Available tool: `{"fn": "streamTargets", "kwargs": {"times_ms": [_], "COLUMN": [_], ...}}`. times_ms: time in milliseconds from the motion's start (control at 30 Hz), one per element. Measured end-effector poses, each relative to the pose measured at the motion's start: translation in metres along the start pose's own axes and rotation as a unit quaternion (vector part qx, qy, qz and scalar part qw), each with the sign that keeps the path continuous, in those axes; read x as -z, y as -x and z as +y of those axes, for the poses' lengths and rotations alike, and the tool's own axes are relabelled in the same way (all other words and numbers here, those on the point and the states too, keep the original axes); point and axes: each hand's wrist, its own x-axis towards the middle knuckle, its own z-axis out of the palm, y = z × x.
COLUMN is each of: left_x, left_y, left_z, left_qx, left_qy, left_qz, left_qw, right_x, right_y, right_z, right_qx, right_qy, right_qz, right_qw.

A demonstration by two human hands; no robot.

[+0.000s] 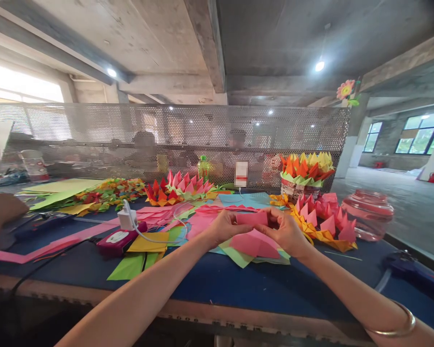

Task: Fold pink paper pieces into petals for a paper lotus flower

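Between both hands I hold a small pink sheet of paper, raised a little above the table. My left hand pinches its left end, and my right hand grips its right end with thumb and fingers. Just below lie loose pink sheets on top of pale green ones. Right of my right hand are folded paper petals in pink and orange-yellow. Further back stand a pink folded paper flower and a red-orange one.
A magenta power socket with a white charger sits left. A clear plastic jar and a blue-handled tool lie right. A basket holds folded flowers. Behind is a perforated metal screen. Another person's arm shows left.
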Motion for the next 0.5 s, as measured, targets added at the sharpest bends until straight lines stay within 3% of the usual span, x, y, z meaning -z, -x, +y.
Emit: {"fn": "streamTargets", "kwargs": {"times_ms": [500], "left_x": [0.0029], "left_y": [-0.0012], "left_z": [0.0072], "left_qx": [0.016], "left_qy": [-0.073], "left_qz": [0.050], "left_qw": [0.996], "right_x": [0.0020], "right_y": [-0.0035], "right_z": [0.0041], "right_qx": [-0.024], "right_qy": [0.013], "right_qz": [0.010], "right_qw": [1.000]}}
